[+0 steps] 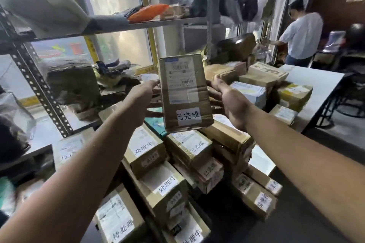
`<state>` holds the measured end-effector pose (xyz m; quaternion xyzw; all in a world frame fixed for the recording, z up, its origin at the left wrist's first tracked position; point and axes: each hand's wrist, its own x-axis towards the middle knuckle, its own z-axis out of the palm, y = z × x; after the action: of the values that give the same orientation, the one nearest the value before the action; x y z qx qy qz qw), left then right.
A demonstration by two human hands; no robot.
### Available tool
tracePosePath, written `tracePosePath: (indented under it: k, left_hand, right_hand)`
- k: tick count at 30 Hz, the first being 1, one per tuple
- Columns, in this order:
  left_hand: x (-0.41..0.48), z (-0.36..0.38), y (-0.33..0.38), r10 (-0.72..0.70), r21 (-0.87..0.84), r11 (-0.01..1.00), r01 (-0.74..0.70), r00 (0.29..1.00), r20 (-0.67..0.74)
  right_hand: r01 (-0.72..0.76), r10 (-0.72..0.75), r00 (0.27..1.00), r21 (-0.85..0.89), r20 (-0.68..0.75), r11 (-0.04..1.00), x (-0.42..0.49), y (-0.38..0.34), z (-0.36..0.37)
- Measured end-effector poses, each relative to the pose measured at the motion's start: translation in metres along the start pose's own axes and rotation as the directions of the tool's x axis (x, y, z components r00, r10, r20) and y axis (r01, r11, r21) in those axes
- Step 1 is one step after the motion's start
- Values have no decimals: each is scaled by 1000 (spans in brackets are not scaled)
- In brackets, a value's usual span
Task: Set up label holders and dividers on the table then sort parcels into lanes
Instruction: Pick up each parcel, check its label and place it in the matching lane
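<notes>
I hold a brown cardboard parcel (184, 92) upright in front of me, above the table. It carries a shipping label on its upper half and a white sticker with Chinese characters near its bottom edge. My left hand (141, 97) grips its left side and my right hand (227, 100) grips its right side, fingers wrapped behind. Below it lie rows of labelled parcels: a left row (146, 152), a middle row (190, 149) and a right row (256, 197). No label holders or dividers are visible.
A pile of unsorted boxes (262, 83) covers the far part of the white table (316, 77). A metal shelf rack (39, 87) with bags and packages stands to the left and behind. A person in a white shirt (302, 33) stands at the far right.
</notes>
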<state>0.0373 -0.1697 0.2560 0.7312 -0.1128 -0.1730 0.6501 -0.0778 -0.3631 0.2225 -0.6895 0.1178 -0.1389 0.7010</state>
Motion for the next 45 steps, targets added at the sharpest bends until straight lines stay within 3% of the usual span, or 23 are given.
tracePosePath:
  k: [7,12,19,27,34,38,42,45]
  left_hand:
    - [62,-12,-5,-15,-24,1000,17,996,83]
    - [101,-22,-7,-13,-46,999,15,999,40]
    - [150,-32,-23,-126,-82,990,116,982,-139]
    - [185,-16,-49,-343,-92,938,333,863,-372]
    - [199,-6,-63,-431,-122,899,420,803,-412]
    - [201,0,-63,-419,-96,902,420,801,-427]
    - [192,8,-48,-359,-109,929,353,797,-485]
    - [176,12,-33,-231,8,961,277,816,-531]
  right_hand:
    - [-7,7,1000,-66,8,998,71,5,4]
    - [12,-6,998,-108,55,994,127,11,22]
    - [-37,54,975,-83,216,996,204,29,45]
    - [-199,254,899,-182,358,963,276,67,63]
    - [-129,223,882,-241,416,962,286,81,64]
    - [57,154,887,-433,435,900,284,77,57]
    - [192,56,898,-504,435,842,281,65,46]
    - [272,5,898,-564,440,780,280,55,46]
